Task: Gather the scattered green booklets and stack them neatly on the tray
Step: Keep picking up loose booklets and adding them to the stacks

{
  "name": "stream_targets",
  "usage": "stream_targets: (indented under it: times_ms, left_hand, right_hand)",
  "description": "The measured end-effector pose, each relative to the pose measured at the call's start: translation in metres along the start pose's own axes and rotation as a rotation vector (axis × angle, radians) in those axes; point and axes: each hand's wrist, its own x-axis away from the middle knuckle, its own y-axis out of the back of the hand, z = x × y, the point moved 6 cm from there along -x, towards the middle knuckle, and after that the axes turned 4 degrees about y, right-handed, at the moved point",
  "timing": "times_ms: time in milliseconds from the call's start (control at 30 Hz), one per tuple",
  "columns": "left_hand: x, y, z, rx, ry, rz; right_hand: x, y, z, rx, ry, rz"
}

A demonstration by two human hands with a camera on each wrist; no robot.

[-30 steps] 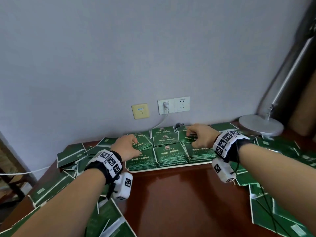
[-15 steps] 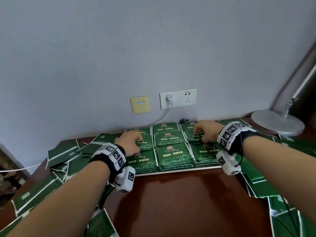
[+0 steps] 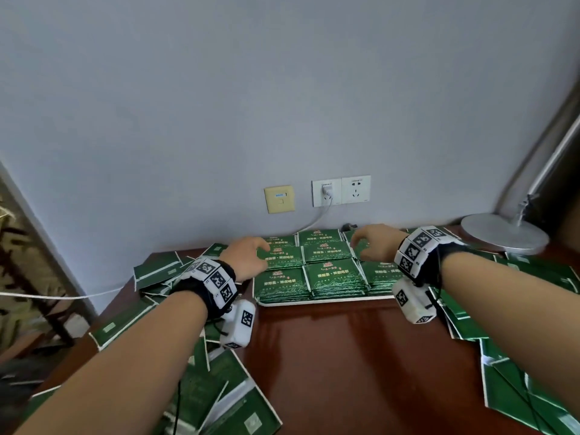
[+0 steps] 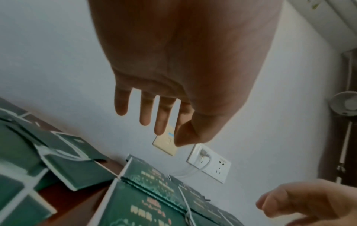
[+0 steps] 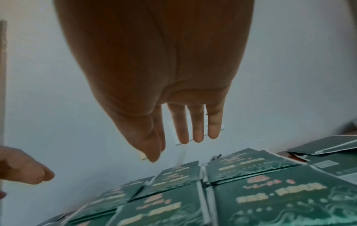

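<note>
Already neat stacks fill the tray, both hands empty above, while booklets still litter the table's side edges.

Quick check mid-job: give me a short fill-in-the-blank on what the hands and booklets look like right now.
1. The stacked booklets sit on a white ____ at the back of the table.
2. Neither the left hand nor the right hand holds a ____.
3. The wall socket with a plug in it has a ____ cable.
4. Loose booklets lie on the ____ table.

Missing words: tray; booklet; white; brown
</note>
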Motion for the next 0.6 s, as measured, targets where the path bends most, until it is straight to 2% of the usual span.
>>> stream_targets:
  times_ms: [300, 600]
  left_hand:
    - [0.114, 0.036, 0.042, 0.059, 0.027, -0.042]
    - [0.195, 0.045, 0.119, -0.037, 0.119, -0.026]
  right_hand:
    - [0.063, -0.018, 0.124, -0.042, 0.141, 0.046]
    - [0.08, -0.065, 0.224, -0.065, 0.277, 0.112]
